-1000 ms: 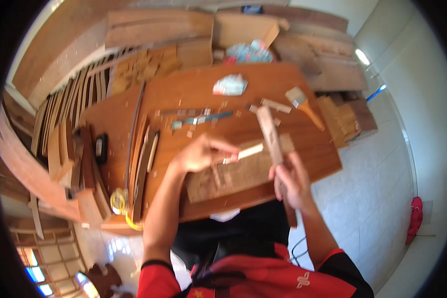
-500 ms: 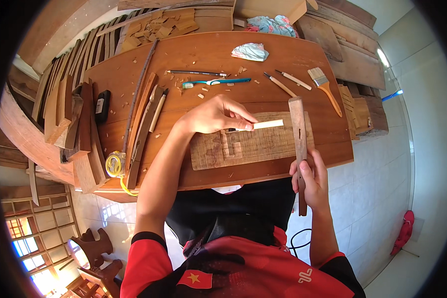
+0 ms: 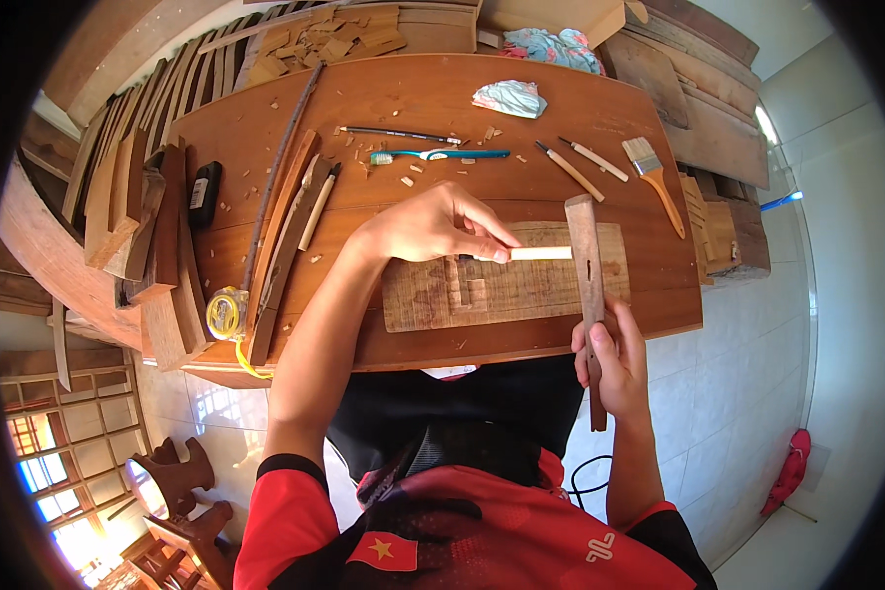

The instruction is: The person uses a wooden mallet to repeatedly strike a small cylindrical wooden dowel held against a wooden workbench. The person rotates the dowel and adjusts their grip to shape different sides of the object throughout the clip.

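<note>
My left hand (image 3: pixel 433 228) is closed on a chisel, its pale wooden handle (image 3: pixel 543 253) pointing right and its dark end mostly hidden by the fingers. It is over a brown wooden board (image 3: pixel 531 295) with shallow rectangular cuts (image 3: pixel 466 290) in its surface. My right hand (image 3: pixel 615 359) wraps round the lower part of a long dark wooden bar (image 3: pixel 585 246) with a small slot. The bar stands out past the table's near edge. Its upper part overlaps the end of the chisel handle in view; I cannot tell whether they touch.
Beyond the board lie a toothbrush (image 3: pixel 441 154), a pencil (image 3: pixel 399 135), two thin-handled tools (image 3: pixel 572 172), a paintbrush (image 3: pixel 656 185) and a crumpled cloth (image 3: pixel 510 98). At left are wood strips (image 3: pixel 283 241), a tape measure (image 3: pixel 227 315) and a black bottle (image 3: pixel 205 195). Wood chips are scattered about.
The view has shifted slightly, moving the table things a little right. The end of the chisel handle now meets the bar's outline, where a gap showed before. Both hands keep their holds.
</note>
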A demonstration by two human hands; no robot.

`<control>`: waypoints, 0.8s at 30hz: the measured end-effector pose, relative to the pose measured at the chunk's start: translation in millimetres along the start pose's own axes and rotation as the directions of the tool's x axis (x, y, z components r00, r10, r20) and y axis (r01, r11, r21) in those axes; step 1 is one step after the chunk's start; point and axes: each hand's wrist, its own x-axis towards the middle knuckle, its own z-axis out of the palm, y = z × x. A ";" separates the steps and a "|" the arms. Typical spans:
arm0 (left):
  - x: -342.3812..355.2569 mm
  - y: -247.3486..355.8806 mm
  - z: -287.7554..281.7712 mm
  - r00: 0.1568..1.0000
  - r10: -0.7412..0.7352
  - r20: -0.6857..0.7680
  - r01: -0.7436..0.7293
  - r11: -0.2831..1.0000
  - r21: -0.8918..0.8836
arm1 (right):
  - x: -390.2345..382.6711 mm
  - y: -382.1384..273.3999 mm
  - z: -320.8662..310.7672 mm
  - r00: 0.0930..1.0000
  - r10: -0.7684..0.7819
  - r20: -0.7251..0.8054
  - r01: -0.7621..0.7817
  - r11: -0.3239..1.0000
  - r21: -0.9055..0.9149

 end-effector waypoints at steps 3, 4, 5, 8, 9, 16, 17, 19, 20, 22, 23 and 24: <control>-1.5 0.0 0.9 1.000 0.017 -0.005 -0.018 0.999 -0.032 | -0.5 -1.5 -0.9 1.000 -0.003 -0.013 0.003 1.000 0.010; -1.3 -0.3 1.1 1.000 0.016 -0.008 -0.016 1.000 -0.020 | -0.7 -2.5 -0.8 1.000 -0.003 -0.016 0.003 1.000 0.009; -1.3 -0.3 1.6 1.000 0.014 -0.010 -0.014 1.000 -0.008 | -1.0 -2.9 -0.9 1.000 -0.002 -0.019 0.002 1.000 0.008; -1.6 -0.9 2.4 0.999 0.036 -0.016 -0.036 0.999 0.007 | -1.2 -2.4 -0.9 1.000 0.003 -0.013 -0.003 1.000 0.001; -1.9 -1.2 2.4 0.999 0.049 -0.018 -0.049 0.999 0.009 | -1.3 -1.8 -0.9 1.000 0.004 -0.013 -0.004 1.000 0.005; -1.7 -0.5 1.1 1.000 -0.013 -0.009 0.013 1.000 0.011 | -3.2 0.3 -0.6 0.999 0.034 0.011 -0.033 0.999 -0.016; -1.9 5.4 0.3 0.998 -0.060 0.001 0.060 0.998 0.010 | -3.7 -0.2 -0.6 0.999 0.041 0.023 -0.040 0.999 -0.028; -1.2 8.2 0.7 0.994 -0.105 0.011 0.104 0.995 0.004 | -5.4 -1.6 -0.2 0.999 0.038 0.004 -0.038 0.999 -0.033; -1.7 8.3 0.7 0.995 -0.103 0.007 0.103 0.995 -0.001 | -5.9 -1.8 0.8 0.999 0.035 -0.002 -0.036 0.999 -0.035; -2.3 9.1 0.0 0.994 -0.108 0.001 0.108 0.994 0.001 | -8.1 0.9 4.1 0.998 0.017 -0.061 -0.014 0.999 0.050; -0.8 9.1 -0.1 0.994 -0.113 0.005 0.113 0.994 0.007 | -10.2 3.6 6.3 0.995 0.011 -0.096 -0.002 0.996 0.092; 0.2 8.9 0.2 0.993 -0.117 0.010 0.117 0.993 0.013 | -11.5 6.2 10.9 0.994 0.047 -0.102 -0.039 0.995 0.087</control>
